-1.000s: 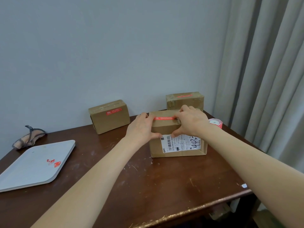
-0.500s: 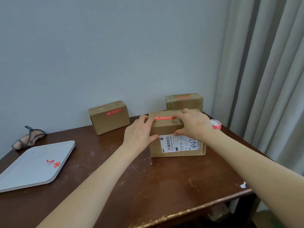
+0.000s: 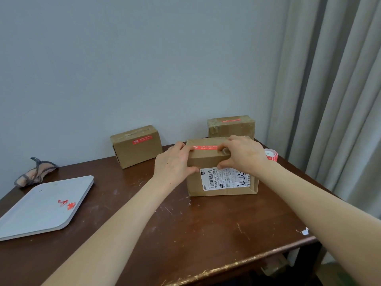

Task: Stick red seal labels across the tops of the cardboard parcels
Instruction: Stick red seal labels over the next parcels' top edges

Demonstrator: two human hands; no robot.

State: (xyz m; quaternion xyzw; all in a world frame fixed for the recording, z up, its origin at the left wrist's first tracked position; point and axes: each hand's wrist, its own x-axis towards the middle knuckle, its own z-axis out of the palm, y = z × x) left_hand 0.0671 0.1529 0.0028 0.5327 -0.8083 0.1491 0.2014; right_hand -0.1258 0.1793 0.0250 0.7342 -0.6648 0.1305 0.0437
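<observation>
Head view, looking down on a scuffed brown counter (image 3: 185, 223) set against a grey wall. Near parcel (image 3: 208, 159): a cardboard box with a white shipping label (image 3: 224, 178) on its front face, standing right of centre. Red seal label (image 3: 206, 147): lies along the top front edge of this parcel. Left hand (image 3: 175, 164): clasps the parcel's left corner, fingers on the top at the label's left end, thumb on the front face. Right hand (image 3: 243, 153): grips the right part likewise, fingers over the label's right end, thumb near the shipping label. Both hands press on the parcel rather than lift it. Left rear parcel (image 3: 136, 145) and right rear parcel (image 3: 231, 125): each already bears a red seal, the left one's on the face turned to the camera. Label roll (image 3: 271, 154): just beside the near parcel, behind the right wrist. Grey tray (image 3: 31, 213): carries small red scraps (image 3: 67, 204). Judged progress: two parcels sealed; the third label is placed and being smoothed down, so, with no other parcels in sight, the task looks nearly complete.
</observation>
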